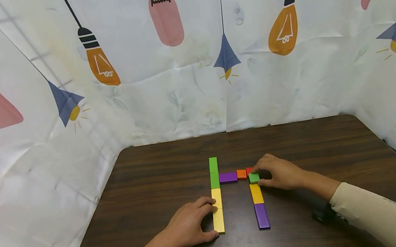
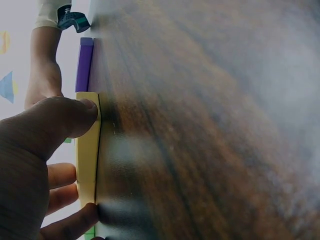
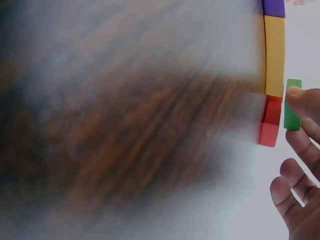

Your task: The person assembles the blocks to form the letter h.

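Note:
In the head view, my right hand (image 1: 283,173) pinches a small green block (image 1: 254,178) between thumb and finger. The right wrist view shows this green block (image 3: 293,107) raised, with a gap to the red block (image 3: 270,122) on the table. The red block (image 1: 249,170) is partly covered by it in the head view. My left hand (image 1: 192,222) rests at a column's left side, thumb and fingertips touching two pale yellow blocks (image 1: 218,220). Two green blocks (image 1: 215,180) continue that column away from me. A purple block (image 1: 228,177) and an orange block (image 1: 241,174) run across towards the red one.
An amber block (image 1: 256,193) and another purple block (image 1: 262,216) form a slightly slanted line below the held block. Everything lies on a dark brown wooden table (image 1: 160,174). A white printed curtain (image 1: 182,101) hangs behind it and on both sides.

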Motion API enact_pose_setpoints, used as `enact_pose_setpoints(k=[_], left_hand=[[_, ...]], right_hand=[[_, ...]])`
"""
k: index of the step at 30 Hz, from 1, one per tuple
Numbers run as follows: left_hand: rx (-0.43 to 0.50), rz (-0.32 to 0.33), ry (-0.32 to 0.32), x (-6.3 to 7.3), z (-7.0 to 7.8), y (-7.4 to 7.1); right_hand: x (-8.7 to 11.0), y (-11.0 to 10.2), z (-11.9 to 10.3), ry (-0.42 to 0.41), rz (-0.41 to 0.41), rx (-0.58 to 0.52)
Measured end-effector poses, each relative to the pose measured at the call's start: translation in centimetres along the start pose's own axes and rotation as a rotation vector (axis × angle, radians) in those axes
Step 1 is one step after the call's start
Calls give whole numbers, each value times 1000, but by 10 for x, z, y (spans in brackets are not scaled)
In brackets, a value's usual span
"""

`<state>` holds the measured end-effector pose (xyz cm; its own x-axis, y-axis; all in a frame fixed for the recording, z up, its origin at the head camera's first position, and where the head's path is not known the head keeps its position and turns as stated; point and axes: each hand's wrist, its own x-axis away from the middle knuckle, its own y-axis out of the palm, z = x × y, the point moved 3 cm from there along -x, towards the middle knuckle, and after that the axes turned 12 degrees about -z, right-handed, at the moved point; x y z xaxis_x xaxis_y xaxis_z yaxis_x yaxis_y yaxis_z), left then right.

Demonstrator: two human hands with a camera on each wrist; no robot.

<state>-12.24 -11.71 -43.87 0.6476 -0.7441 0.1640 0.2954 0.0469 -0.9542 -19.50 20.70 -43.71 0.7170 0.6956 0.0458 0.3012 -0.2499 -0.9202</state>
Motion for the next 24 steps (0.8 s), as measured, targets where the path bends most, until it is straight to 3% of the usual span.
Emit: enact_pose_setpoints(k=[24], left_hand=[[-8, 15, -3, 0, 0, 1]], right_hand=[[0, -2, -5, 15, -10, -10]])
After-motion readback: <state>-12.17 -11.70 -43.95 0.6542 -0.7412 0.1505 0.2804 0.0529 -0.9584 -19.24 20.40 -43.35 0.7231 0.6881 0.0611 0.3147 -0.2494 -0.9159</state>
